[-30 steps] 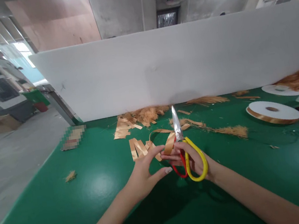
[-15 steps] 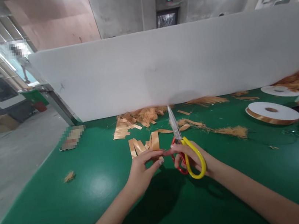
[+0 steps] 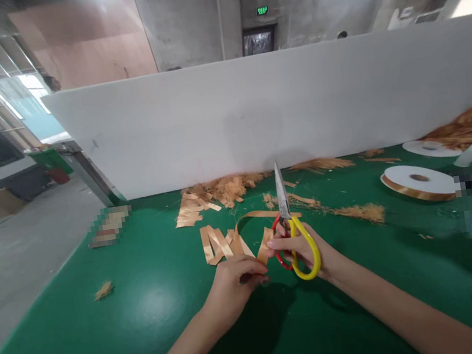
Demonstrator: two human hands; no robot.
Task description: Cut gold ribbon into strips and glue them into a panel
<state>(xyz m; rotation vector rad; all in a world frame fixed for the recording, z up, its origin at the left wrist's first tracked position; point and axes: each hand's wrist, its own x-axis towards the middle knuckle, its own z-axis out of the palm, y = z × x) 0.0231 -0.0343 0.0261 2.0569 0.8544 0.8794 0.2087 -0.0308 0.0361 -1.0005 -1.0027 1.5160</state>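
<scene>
My left hand [image 3: 240, 285] pinches a folded length of shiny gold ribbon [image 3: 215, 244], whose zigzag loops rest on the green table beyond the fingers. My right hand [image 3: 301, 250] is closed around scissors [image 3: 282, 194] with one red and one yellow handle loop. Their blades point up and away and are together. The right thumb and fingertips also touch a raised piece of the ribbon, just right of my left fingers. A loose stretch of ribbon curves along the table behind the scissors.
Frayed fibres [image 3: 237, 187] and cut ribbon pieces [image 3: 187, 207] lie along the white partition [image 3: 193, 124]. At right are a ribbon spool [image 3: 419, 182], a small bottle [image 3: 471, 154] and a copper-coloured heap [image 3: 466, 130]. A fibre tuft [image 3: 104, 290] lies left on the green table [image 3: 162, 339].
A ribbon piece now stands angled between my hands, its upper end at my right fingertips. My left hand has turned knuckles up and come slightly nearer. The scissors stay in my right hand.
</scene>
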